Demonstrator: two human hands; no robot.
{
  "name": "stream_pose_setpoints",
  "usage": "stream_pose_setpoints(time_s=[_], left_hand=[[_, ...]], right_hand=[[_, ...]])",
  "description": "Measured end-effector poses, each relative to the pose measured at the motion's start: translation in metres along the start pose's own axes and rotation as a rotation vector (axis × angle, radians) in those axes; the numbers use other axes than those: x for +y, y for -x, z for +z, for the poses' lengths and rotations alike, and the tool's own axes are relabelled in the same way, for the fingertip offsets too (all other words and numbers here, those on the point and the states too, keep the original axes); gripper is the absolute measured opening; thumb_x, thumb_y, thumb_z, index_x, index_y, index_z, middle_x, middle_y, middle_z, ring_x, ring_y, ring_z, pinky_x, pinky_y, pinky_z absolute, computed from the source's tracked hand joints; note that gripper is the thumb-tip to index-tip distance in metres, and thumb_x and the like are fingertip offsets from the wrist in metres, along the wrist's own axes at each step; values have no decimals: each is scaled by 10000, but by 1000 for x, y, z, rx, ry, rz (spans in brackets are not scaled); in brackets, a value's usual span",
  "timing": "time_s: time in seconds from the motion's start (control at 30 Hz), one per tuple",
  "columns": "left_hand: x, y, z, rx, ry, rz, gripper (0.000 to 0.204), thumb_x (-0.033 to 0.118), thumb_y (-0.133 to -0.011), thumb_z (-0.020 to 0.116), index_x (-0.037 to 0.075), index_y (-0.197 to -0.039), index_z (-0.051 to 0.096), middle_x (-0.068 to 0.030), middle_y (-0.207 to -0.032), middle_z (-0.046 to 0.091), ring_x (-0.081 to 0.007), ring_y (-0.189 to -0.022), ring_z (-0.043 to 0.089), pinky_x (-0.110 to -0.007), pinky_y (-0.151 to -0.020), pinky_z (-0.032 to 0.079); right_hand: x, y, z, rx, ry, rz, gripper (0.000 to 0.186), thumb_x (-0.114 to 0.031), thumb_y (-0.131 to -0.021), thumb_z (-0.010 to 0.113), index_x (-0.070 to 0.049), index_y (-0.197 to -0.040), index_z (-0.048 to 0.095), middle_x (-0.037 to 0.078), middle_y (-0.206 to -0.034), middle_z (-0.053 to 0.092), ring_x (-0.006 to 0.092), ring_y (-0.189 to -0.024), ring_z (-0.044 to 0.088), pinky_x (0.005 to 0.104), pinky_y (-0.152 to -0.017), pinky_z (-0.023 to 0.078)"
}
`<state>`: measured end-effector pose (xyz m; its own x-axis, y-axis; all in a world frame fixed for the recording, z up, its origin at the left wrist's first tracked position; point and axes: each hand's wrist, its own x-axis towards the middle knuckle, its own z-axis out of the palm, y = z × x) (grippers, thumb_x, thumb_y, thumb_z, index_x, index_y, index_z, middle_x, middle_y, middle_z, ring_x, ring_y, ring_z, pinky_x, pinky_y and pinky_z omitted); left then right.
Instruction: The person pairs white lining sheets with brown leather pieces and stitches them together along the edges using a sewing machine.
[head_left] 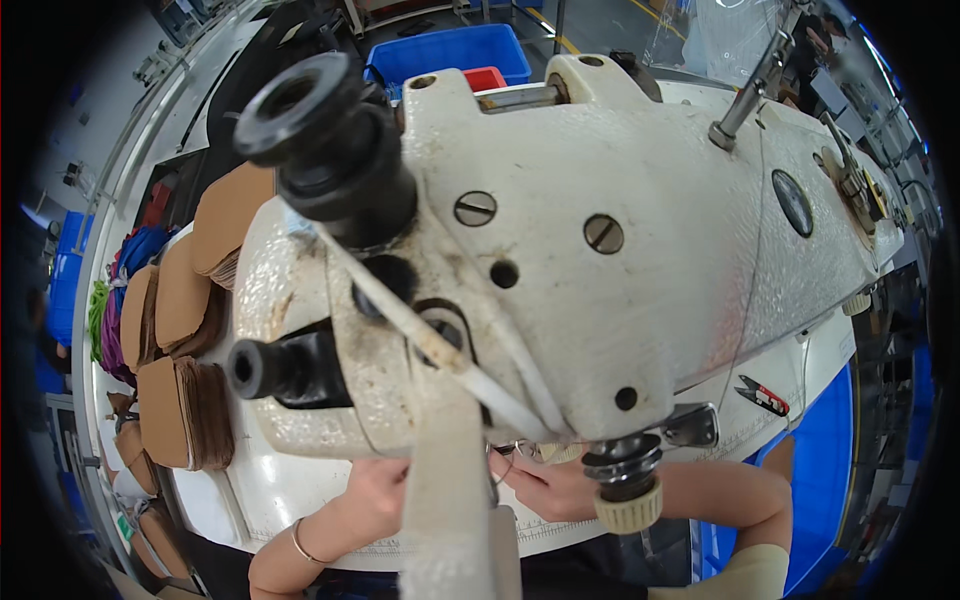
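Observation:
A white industrial sewing machine point(560, 270) fills the middle of the view and hides much of what lies under it. My left hand point(375, 495), with a thin bracelet point(302, 541) at the wrist, lies on the machine's bed below the head; its fingertips are covered by the machine. To the right of the needle area is my right hand point(550, 488), its fingers bent and pressed together. Whatever is between those fingers does not show. A ribbed tension knob point(628, 508) hangs in front of the right wrist.
Stacks of brown flat pieces point(185, 415) stand along the left. Red-and-black thread snips point(763, 396) lie on the white table point(700, 425) at right. Blue bins stand behind the machine point(450, 55) and beside my right arm point(835, 440). Thread runs down the machine's front.

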<state>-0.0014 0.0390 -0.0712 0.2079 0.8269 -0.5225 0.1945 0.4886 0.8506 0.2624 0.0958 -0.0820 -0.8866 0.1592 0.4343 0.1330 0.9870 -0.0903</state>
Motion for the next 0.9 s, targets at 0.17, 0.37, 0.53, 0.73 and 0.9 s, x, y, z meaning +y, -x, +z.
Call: stream_pose_setpoints(time_s=[0.17,0.37,0.53,0.73,0.9], left_hand=[[-8,2,8,-56,-468,443,226,29,-946,522,-50,-1147,590,-148,-1153,634,-206,-1028,624,-300,-885,532],[7,6,18,131,-360,380,253,-12,-876,630,-8,-1129,630,-116,-1135,650,-194,-1025,634,-273,-907,524],[16,7,9,74,-468,470,277,-10,-831,635,-5,-1108,645,-135,-1115,653,-230,-1013,634,-307,-898,521],[28,7,-16,-79,-1059,836,312,-13,-766,636,-15,-1077,660,-168,-1099,652,-288,-1006,631,-362,-888,516],[49,-15,-28,-100,-1423,1136,342,-15,-711,637,-24,-1051,673,-194,-1084,651,-337,-1000,628,-407,-879,512]], right_hand=[[-10,1,15,29,-132,115,255,-114,-741,615,-8,-967,667,33,-782,549,165,-688,561,286,-587,397],[-9,0,-3,-27,-146,151,242,-113,-731,618,-18,-948,669,7,-721,516,150,-637,537,283,-566,377],[-1,-7,-14,86,-207,179,114,-108,-709,632,-41,-802,629,16,-682,500,160,-606,525,289,-527,376],[8,-13,-11,136,-175,165,111,-125,-646,640,-68,-654,544,25,-643,477,168,-581,514,295,-486,394],[16,-11,-5,133,-166,129,149,-174,-583,638,-74,-597,529,31,-628,486,162,-593,542,298,-459,439]])
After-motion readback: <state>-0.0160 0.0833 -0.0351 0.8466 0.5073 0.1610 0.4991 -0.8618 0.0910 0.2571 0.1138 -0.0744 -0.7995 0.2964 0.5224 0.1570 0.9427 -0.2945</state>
